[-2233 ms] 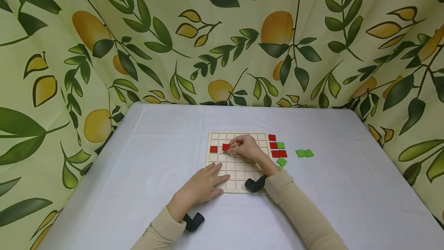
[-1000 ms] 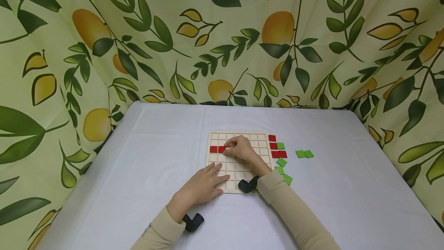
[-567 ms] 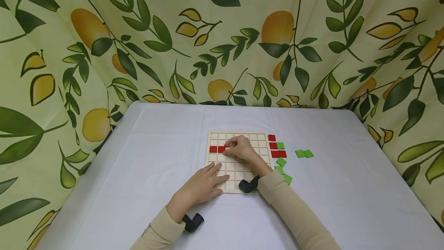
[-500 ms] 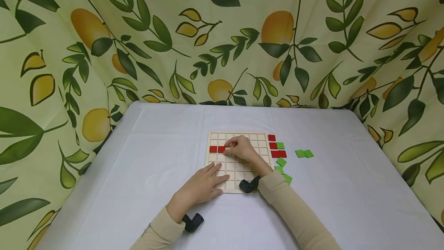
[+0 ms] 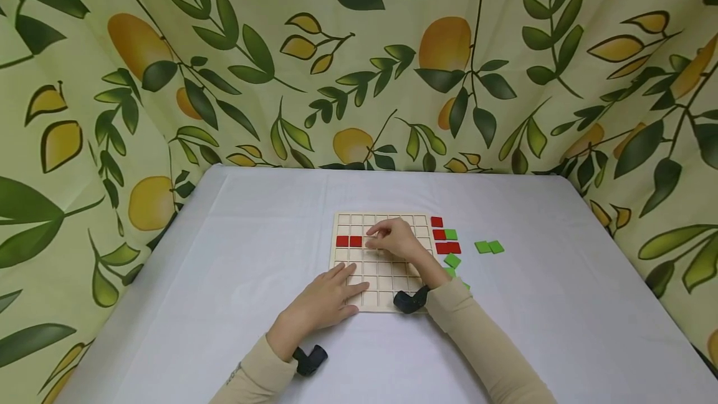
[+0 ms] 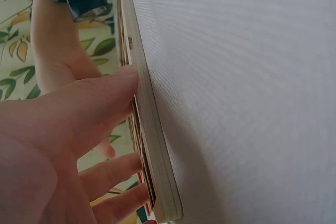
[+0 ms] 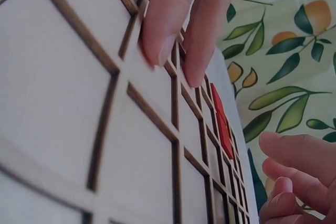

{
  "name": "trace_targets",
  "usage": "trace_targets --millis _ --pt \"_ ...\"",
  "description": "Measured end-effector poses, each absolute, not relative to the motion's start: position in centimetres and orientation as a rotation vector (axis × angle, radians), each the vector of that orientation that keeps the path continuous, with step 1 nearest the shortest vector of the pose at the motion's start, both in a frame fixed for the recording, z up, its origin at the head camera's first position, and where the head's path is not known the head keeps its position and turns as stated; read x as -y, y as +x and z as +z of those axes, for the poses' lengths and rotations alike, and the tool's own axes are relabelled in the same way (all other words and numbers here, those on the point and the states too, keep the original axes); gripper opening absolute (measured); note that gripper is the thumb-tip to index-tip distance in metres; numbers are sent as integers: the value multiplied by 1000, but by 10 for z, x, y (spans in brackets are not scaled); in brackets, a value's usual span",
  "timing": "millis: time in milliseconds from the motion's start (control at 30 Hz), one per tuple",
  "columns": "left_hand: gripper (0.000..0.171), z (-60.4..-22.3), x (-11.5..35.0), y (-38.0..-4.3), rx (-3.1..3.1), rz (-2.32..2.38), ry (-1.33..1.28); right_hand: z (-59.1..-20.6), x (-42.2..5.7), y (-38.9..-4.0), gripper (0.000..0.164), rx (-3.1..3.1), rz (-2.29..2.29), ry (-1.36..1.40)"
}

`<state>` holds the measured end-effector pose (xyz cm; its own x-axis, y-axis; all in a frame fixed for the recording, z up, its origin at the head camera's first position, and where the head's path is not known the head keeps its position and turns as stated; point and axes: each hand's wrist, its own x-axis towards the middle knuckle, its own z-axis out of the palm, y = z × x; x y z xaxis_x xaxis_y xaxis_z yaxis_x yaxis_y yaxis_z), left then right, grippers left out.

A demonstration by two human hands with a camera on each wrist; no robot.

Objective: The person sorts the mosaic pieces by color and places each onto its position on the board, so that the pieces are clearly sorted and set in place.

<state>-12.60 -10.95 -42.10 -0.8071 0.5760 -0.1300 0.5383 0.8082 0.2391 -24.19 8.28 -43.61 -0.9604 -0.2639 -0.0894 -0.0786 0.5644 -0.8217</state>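
A light wooden grid board point(image 5: 385, 284) lies on the table with two red square tiles point(image 5: 356, 241) side by side in cells near its left edge. My left hand point(image 5: 322, 301) rests with spread, straight fingers on the board's lower left corner; in the left wrist view its thumb point(image 6: 113, 85) lies at the board's edge. Over the board, just right of the red tiles, my right hand point(image 5: 397, 239) has thumb and forefinger apart with nothing between them. From the right wrist, its fingertips point(image 7: 160, 45) hang close above the cells, short of the red tiles point(image 7: 221, 121).
Beside the board's right edge lie several loose red tiles point(image 5: 437, 222) and green tiles point(image 5: 452, 260), some partly hidden by the right forearm. Two more green tiles point(image 5: 489, 247) lie further right. A white cloth point(image 5: 269, 235) covers the table; a leaf-patterned curtain point(image 5: 359, 67) stands behind.
The right hand brought a red tile into the cell beside the other red tile, then let go and drew slightly right. The left hand has stayed on the board.
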Motion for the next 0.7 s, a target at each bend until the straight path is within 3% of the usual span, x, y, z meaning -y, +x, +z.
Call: trace_targets --millis 700 --pt "44 -421 109 -126 -2798 318 856 -429 -122 -240 26 -2554 -1439 -202"
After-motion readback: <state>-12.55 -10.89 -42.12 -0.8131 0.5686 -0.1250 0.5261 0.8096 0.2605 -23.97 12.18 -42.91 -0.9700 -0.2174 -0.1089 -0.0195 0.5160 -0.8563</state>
